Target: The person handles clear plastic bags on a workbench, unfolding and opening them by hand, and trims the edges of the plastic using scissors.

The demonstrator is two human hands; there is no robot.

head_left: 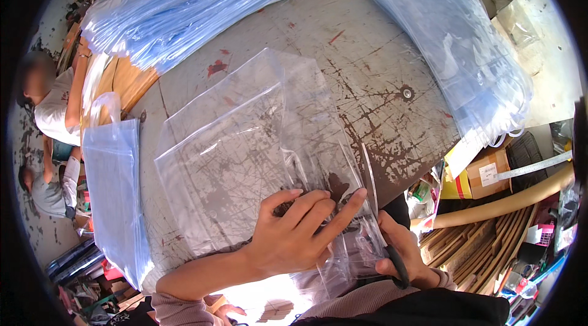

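Observation:
A clear plastic bag (239, 136) lies flat on the worn grey table (380, 63), its near side reaching over the edge toward my body. My left hand (294, 231) rests on it, palm down with fingers spread, pressing the plastic close to its right side. Black-handled scissors (399, 265) are in my right hand (407, 249), at the bag's right edge. A narrow clear strip (369, 170) stands up along that edge, just beyond my right thumb. Plastic and fingers hide most of the scissor blades.
Stacked bluish plastic bags (202, 11) cover the far left, with more piles at the far right (453, 44) and left (113, 185). Cardboard sheets (478, 246) and a box (488, 173) stand right of the table. Two people (58, 105) are at left; another hand (228, 310) shows below.

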